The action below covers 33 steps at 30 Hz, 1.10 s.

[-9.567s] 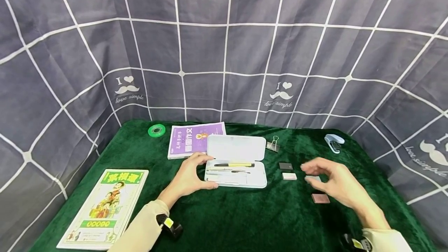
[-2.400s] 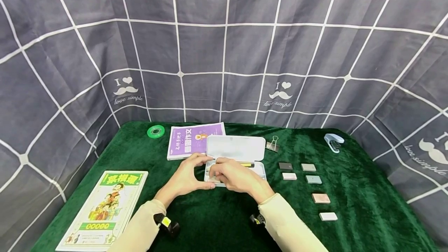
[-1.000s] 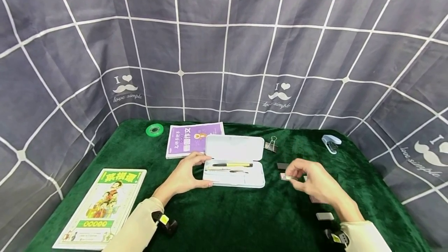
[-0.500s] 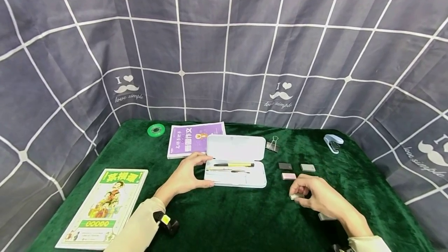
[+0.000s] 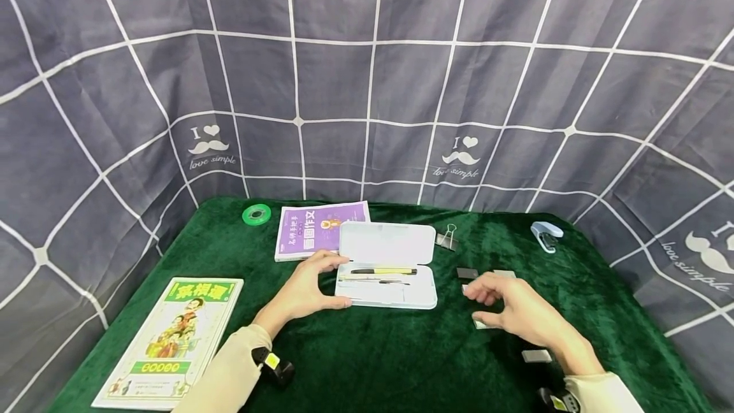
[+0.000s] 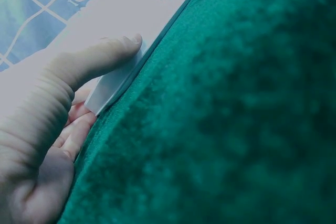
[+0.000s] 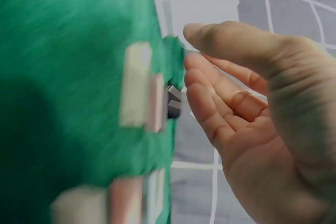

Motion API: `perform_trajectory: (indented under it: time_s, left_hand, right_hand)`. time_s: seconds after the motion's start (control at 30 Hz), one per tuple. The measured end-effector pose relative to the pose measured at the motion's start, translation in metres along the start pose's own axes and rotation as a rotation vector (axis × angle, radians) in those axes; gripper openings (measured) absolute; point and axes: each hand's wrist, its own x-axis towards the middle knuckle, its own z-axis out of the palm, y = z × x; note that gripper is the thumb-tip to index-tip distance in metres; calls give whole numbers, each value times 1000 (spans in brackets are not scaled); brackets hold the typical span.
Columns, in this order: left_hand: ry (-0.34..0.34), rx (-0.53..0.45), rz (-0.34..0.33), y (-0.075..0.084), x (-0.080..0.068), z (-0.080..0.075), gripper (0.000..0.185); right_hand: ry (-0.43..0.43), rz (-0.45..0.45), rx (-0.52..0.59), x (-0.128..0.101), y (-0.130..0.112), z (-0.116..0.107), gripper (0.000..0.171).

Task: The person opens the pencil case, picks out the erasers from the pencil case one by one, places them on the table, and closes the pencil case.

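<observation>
My left hand [image 5: 306,285] grips the left end of an open white pencil case [image 5: 421,298], thumb at the front and fingers behind. In the left wrist view the thumb lies along the case [image 6: 113,85]. Inside are a yellow-and-black pen [image 5: 384,270] and some thin tools. My right hand [image 5: 527,311] hovers over the right side with relaxed fingers, holding nothing. Just below its thumb lies a white eraser-like block [image 5: 483,324], plainer in the right wrist view as a pale block [image 7: 135,85] apart from the fingers. A pink block [image 7: 155,103] lies beyond it.
A black block [image 5: 467,273], a grey block [image 5: 504,273] and a white block [image 5: 536,356] lie around the right hand. Farther off are a binder clip [image 5: 447,238], a stapler [image 5: 546,236], a purple book [image 5: 298,231], green tape [image 5: 256,214] and a green-and-white book [image 5: 172,343].
My right hand reached into the case, carried the white block right, set it on the cloth and let go, then rose slightly. The left hand has stayed on the case.
</observation>
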Motion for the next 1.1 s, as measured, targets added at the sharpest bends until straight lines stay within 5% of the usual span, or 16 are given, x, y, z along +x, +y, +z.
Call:
perform_trajectory:
  time_s: [0.4, 0.73, 0.9, 1.1]
  left_hand:
    - [1, 2, 11, 2, 0, 1, 81]
    - [-10, 3, 11, 5, 1, -1, 80]
    - [-14, 6, 17, 5, 0, -2, 82]
    - [-13, 16, 27, 2, -1, -4, 81]
  right_hand:
    - [21, -18, 172, 92, -38, 35, 33]
    - [-159, -121, 305, 143, -60, 91, 26]
    - [-294, -143, 260, 152, -69, 112, 28]
    - [-376, -251, 56, 155, -80, 123, 23]
